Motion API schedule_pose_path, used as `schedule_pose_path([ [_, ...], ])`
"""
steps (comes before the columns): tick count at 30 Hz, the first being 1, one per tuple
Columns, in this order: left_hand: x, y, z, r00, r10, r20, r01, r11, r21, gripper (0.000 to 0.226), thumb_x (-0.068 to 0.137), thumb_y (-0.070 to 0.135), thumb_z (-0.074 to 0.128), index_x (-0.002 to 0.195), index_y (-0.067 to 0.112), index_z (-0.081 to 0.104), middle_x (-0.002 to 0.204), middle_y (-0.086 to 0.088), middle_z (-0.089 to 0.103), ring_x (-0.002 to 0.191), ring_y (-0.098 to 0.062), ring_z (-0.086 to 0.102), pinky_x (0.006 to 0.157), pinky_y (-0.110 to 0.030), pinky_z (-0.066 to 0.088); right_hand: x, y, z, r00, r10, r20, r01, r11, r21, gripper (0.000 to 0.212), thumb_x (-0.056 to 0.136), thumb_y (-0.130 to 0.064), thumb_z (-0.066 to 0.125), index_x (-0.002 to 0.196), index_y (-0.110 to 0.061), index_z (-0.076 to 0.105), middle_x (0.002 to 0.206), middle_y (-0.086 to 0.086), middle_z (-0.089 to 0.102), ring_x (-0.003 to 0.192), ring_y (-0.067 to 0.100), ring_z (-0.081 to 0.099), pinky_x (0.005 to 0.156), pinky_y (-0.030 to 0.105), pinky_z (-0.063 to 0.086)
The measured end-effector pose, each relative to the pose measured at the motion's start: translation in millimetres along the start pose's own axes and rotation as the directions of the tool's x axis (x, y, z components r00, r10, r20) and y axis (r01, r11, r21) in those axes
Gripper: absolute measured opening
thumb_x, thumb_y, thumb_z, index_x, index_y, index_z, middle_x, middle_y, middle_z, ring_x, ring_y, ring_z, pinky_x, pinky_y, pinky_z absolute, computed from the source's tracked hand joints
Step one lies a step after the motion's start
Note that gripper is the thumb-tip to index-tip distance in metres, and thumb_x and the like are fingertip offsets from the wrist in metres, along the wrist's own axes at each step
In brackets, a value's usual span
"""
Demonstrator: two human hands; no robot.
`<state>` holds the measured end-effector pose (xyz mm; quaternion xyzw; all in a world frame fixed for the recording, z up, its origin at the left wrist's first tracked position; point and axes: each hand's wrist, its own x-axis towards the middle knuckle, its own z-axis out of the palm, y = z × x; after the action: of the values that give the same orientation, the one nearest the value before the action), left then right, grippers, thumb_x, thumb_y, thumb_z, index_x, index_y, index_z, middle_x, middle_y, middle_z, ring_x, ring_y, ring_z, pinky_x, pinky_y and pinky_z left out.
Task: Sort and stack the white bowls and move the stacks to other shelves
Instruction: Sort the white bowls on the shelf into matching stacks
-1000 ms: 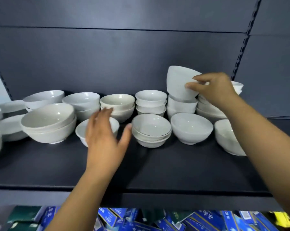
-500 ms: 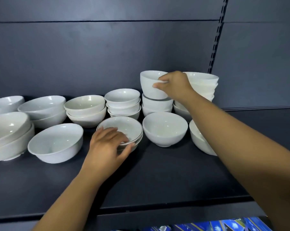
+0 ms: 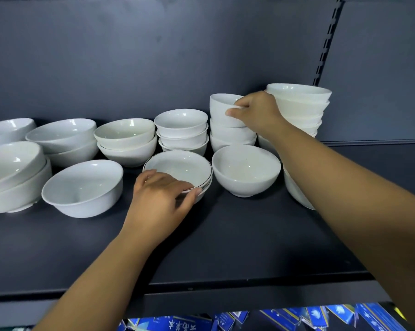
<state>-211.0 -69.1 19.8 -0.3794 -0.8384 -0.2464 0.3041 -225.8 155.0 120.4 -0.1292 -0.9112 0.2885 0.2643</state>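
Observation:
Many white bowls stand on a dark shelf [image 3: 225, 247]. My right hand [image 3: 256, 113] grips the rim of a small deep bowl [image 3: 220, 108] that sits on top of a short stack [image 3: 230, 137] at the back. My left hand [image 3: 161, 199] rests on the near rim of a shallow dark-rimmed bowl stack [image 3: 180, 166] at the front middle, thumb against its side. A single round bowl [image 3: 246, 168] stands just right of it. A tall stack [image 3: 299, 106] rises behind my right wrist.
More bowls and stacks fill the left: a single bowl [image 3: 82, 187], a large stack [image 3: 13, 173], back-row stacks [image 3: 63, 139], [image 3: 127, 142], [image 3: 181, 130]. My right arm partly hides another bowl [image 3: 294, 192]. Blue boxes [image 3: 225, 321] lie on the shelf below. An upright slotted rail [image 3: 328, 41] divides the back wall.
The view shifted right and closer. My right hand lowered the small deep bowl onto the back stack. My left hand moved from the single bowl to the dark-rimmed stack's rim.

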Motion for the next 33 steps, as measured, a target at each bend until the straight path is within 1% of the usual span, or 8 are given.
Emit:
schedule_pose_path([
  [4, -0.1, -1.3, 0.9, 1.0, -0.003, -0.027, 0.001, 0.999, -0.047, 0.033, 0.079, 0.038, 0.05, 0.066, 0.017, 0.071, 0.054, 0.002, 0.063, 0.059, -0.023, 0.06, 0.084, -0.037, 0.04, -2.9, 2.1, -1.2, 0.999, -0.017, 0.027, 0.018, 0.998, -0.056, 0.053, 0.082, -0.021, 0.064, 0.046, -0.018, 0.026, 0.051, 0.002, 0.022, 0.049, 0.016, 0.023, 0.047, 0.022, 0.021],
  [9, -0.4, -1.8, 1.5, 1.0, -0.017, -0.023, 0.014, 0.995, -0.101, 0.03, 0.078, 0.039, 0.052, 0.07, 0.018, 0.072, 0.058, 0.002, 0.065, 0.062, -0.022, 0.061, 0.084, -0.032, 0.033, -1.5, 2.6, 2.4, 0.999, 0.009, 0.031, -0.005, 0.99, -0.139, 0.042, 0.085, -0.024, 0.06, 0.05, -0.014, 0.039, 0.055, 0.001, 0.036, 0.056, 0.015, 0.038, 0.05, 0.019, 0.027],
  [12, 0.2, -2.2, 1.6, 0.999, -0.031, -0.011, 0.029, 0.986, -0.163, 0.029, 0.076, 0.039, 0.053, 0.071, 0.018, 0.072, 0.059, 0.002, 0.065, 0.066, -0.013, 0.056, 0.084, -0.034, 0.036, -3.5, -1.3, 3.5, 0.997, -0.014, 0.071, 0.034, 0.957, -0.288, 0.023, 0.089, -0.024, 0.052, 0.087, -0.003, 0.061, 0.089, 0.013, 0.057, 0.096, 0.03, 0.054, 0.072, 0.027, 0.037],
  [17, 4.9, 0.0, -6.3, 0.997, -0.061, -0.042, 0.045, 0.953, -0.299, 0.029, 0.074, 0.034, 0.055, 0.071, 0.011, 0.073, 0.061, -0.004, 0.068, 0.074, -0.013, 0.049, 0.078, -0.015, 0.031, -35.7, -18.8, 2.6, 0.965, -0.231, 0.126, 0.261, 0.895, -0.362, 0.045, 0.093, -0.023, 0.049, 0.134, -0.006, 0.042, 0.145, 0.01, 0.037, 0.133, 0.024, 0.033, 0.106, 0.029, 0.024],
  [21, 3.6, -5.3, -9.4, 0.996, -0.09, -0.024, 0.077, 0.938, -0.338, 0.028, 0.07, 0.034, 0.059, 0.073, 0.011, 0.073, 0.062, -0.005, 0.066, 0.075, -0.011, 0.047, 0.073, -0.008, 0.03, -80.7, -33.1, 8.1, 0.89, -0.392, 0.234, 0.431, 0.891, -0.146, 0.035, 0.091, -0.024, 0.053, 0.122, -0.009, 0.057, 0.132, 0.008, 0.054, 0.124, 0.021, 0.046, 0.097, 0.017, 0.026],
  [26, -1.3, -17.6, -12.3, 0.996, -0.09, -0.019, 0.076, 0.923, -0.376, 0.03, 0.069, 0.028, 0.066, 0.083, 0.003, 0.073, 0.088, -0.011, 0.071, 0.096, -0.008, 0.053, 0.091, -0.002, 0.027, -110.6, -31.9, 16.1, 0.807, -0.381, 0.452, 0.445, 0.895, -0.041, 0.022, 0.088, -0.028, 0.056, 0.103, -0.016, 0.068, 0.104, 0.005, 0.069, 0.098, 0.018, 0.058, 0.088, 0.03, 0.039],
  [30, -5.8, -20.6, -11.3, 0.989, -0.142, 0.034, 0.143, 0.896, -0.42, 0.027, 0.071, 0.02, 0.064, 0.092, 0.007, 0.073, 0.102, -0.009, 0.068, 0.113, -0.016, 0.045, 0.093, 0.001, 0.025, -104.7, -25.7, 22.3, 0.817, -0.431, 0.384, 0.475, 0.88, -0.024, 0.016, 0.085, -0.018, 0.062, 0.098, -0.017, 0.072, 0.098, 0.002, 0.072, 0.092, 0.018, 0.062, 0.085, 0.028, 0.042],
  [33, -5.9, -21.2, -11.2, 0.989, -0.143, 0.031, 0.142, 0.893, -0.428, 0.025, 0.071, 0.018, 0.065, 0.091, 0.005, 0.073, 0.095, 0.0, 0.066, 0.112, -0.016, 0.046, 0.092, 0.003, 0.028, -103.9, -23.3, 25.4, 0.74, -0.564, 0.366, 0.635, 0.766, -0.101, 0.017, 0.085, -0.019, 0.058, 0.088, -0.011, 0.072, 0.087, 0.002, 0.073, 0.081, 0.023, 0.065, 0.074, 0.036, 0.05],
])
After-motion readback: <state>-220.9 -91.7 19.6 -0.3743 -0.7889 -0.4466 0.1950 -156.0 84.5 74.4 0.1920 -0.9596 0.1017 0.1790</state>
